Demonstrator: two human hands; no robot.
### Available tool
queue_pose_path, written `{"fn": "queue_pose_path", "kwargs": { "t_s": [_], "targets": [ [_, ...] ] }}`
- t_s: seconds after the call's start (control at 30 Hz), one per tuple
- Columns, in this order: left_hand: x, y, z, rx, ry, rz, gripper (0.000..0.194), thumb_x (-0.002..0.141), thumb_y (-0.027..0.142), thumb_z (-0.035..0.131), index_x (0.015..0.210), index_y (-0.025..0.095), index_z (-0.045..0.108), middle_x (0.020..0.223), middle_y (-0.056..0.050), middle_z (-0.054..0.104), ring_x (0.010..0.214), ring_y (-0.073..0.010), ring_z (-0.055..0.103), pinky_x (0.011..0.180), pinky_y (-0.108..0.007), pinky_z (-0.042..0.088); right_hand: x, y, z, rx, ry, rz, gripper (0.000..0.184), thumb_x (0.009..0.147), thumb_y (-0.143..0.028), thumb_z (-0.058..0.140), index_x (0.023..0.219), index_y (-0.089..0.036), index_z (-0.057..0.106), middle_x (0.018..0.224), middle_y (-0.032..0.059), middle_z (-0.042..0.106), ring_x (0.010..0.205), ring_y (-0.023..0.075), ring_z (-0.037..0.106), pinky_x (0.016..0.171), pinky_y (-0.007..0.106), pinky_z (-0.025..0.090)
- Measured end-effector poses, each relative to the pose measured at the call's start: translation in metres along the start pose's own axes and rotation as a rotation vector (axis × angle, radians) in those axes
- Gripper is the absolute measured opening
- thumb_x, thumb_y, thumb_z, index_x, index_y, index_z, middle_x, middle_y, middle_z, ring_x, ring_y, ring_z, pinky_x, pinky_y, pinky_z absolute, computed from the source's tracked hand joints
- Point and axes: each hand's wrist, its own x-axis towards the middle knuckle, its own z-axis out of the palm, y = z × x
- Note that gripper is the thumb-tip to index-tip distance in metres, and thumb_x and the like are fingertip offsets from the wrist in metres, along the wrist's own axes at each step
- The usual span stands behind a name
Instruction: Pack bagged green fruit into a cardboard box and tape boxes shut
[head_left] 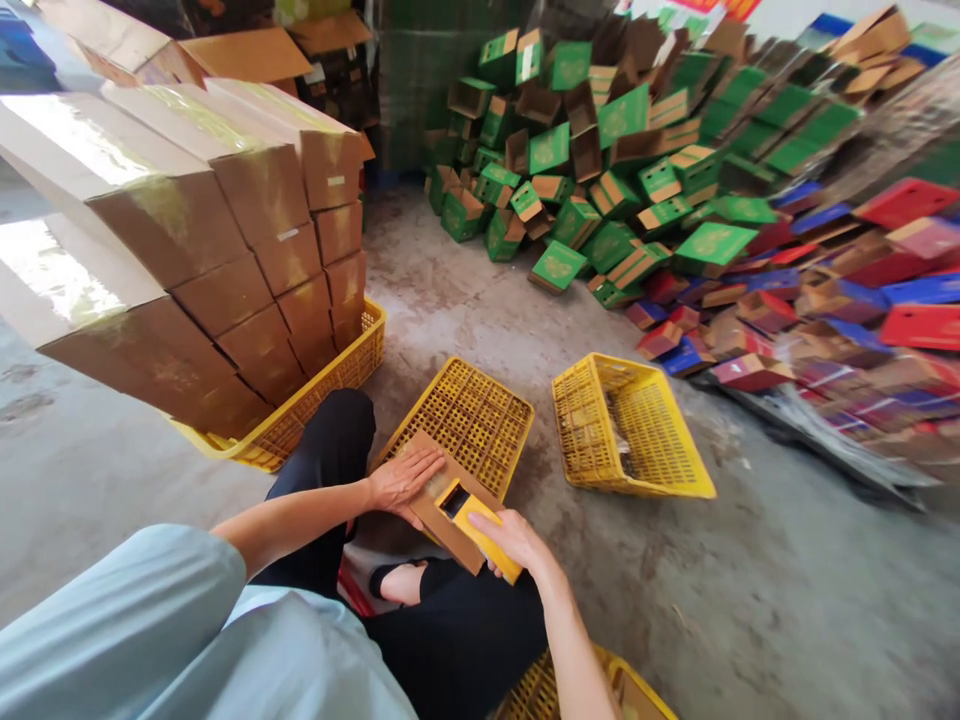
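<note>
A narrow brown cardboard box [472, 552] lies slantwise on an upturned yellow plastic crate [480, 400] in front of my knees. My left hand [405, 478] rests on the box's far left end, its fingers stretched out. In my right hand [514, 538] is a yellow handheld device [495, 545] with a dark rectangular window at its front, held against the top of the box near its closer end. The underside of the device is hidden. The fingers of my right hand wrap round its body.
Taped cardboard boxes [180, 220] stand stacked in a yellow crate [277, 440] on my left. Another yellow crate [637, 425] stands to the right. Green boxes [559, 265] and red and blue boxes [750, 370] lie heaped behind. Part of a yellow crate [626, 685] shows beside my right arm.
</note>
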Motion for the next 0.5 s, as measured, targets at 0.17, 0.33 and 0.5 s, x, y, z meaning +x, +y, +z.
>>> {"fn": "queue_pose_path", "kwargs": {
  "t_s": [0.17,0.33,0.5],
  "targets": [
    [-0.002,0.001,0.003,0.014,0.004,0.014,0.118,0.086,0.081,0.054,0.166,0.007,0.01,0.169,-0.029,0.018,0.159,-0.0419,0.016,0.127,-0.057,0.019,0.007,0.004,0.002,0.001,0.023,0.003,0.049,0.089,-0.065,0.061,0.073,-0.02,0.07,0.054,0.0098,0.067,0.045,0.0225,0.064,0.045,0.035,0.055],
    [-0.002,0.003,0.002,0.055,-0.019,0.028,0.114,0.083,0.083,0.059,0.167,0.015,0.02,0.171,-0.027,0.009,0.158,-0.0464,0.014,0.125,-0.06,0.02,0.011,0.005,0.004,-0.003,0.02,-0.011,0.053,0.089,-0.068,0.059,0.068,-0.02,0.068,0.053,0.0103,0.066,0.043,0.0209,0.062,0.041,0.031,0.05],
    [-0.006,0.009,-0.001,0.036,-0.019,0.128,0.097,0.095,0.073,0.049,0.168,0.019,0.013,0.171,-0.022,0.017,0.159,-0.0381,0.016,0.127,-0.06,0.013,0.014,0.008,0.005,-0.006,0.021,0.005,0.052,0.089,-0.067,0.059,0.069,-0.02,0.067,0.054,0.0095,0.067,0.044,0.02,0.063,0.044,0.029,0.052]
  ]
}}
